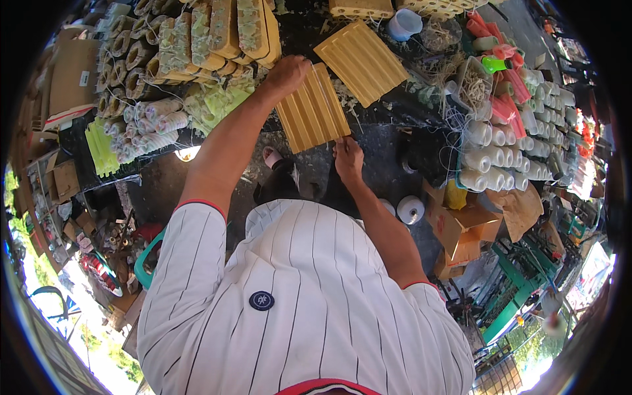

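A crowded outdoor stall fills the frame, with a dark bench (388,141) running across the upper half, littered with straw-like scraps. At centre top lies a yellow ribbed panel (311,108), tilted, its grooves running up and down the picture. The left hand (287,72) rests on the panel's upper left corner, fingers curled over the edge so that it presses or grips there; how firmly cannot be told. The right hand (347,157) is at the panel's lower right corner, fingers pinched together on or just at the edge, apparently on a thin strand, though that is too fine to make out.

A second yellow panel (361,60) lies just to the upper right, close beside the first. Upper left holds stacks of green-and-yellow blocks (217,33) and rolls of striped cord (153,122). At right are rows of white thread spools (490,158), an open cardboard box (461,227) and one white spool (410,209) on the ground.

To handle the panel well, it seems wise to keep the upper hand planted as an anchor while the lower works along the edge, and to move parallel to the grooves so the piece does not skid into its neighbour.
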Motion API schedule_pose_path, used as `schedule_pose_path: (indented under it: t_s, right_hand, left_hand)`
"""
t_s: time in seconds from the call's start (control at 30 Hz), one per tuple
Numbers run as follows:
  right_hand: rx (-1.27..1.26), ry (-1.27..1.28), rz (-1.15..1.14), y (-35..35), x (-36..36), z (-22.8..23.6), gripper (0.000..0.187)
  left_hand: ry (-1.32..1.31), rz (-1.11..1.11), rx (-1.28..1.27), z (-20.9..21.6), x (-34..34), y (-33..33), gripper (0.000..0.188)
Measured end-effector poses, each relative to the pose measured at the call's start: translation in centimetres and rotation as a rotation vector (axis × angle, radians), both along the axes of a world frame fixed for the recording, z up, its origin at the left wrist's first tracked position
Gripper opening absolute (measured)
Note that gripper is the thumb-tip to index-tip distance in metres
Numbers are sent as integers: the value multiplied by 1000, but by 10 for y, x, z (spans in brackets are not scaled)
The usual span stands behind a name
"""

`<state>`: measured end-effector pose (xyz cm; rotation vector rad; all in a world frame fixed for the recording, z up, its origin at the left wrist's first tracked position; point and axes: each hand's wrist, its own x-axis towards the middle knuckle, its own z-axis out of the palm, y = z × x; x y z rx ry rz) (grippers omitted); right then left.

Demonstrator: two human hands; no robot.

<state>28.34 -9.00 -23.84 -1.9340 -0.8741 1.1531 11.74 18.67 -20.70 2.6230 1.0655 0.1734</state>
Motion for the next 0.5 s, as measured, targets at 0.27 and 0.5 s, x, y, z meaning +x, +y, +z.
schedule_pose_path:
  t_s: [0.27,0.5]
  right_hand:
    - [66,337,-126,5,-2,9,37]
    - [-88,200,-69,32,46,12,31]
  left_hand:
    - [202,25,-82,-5,5,5,25]
    - [91,176,-102,2,-9,-21,12]
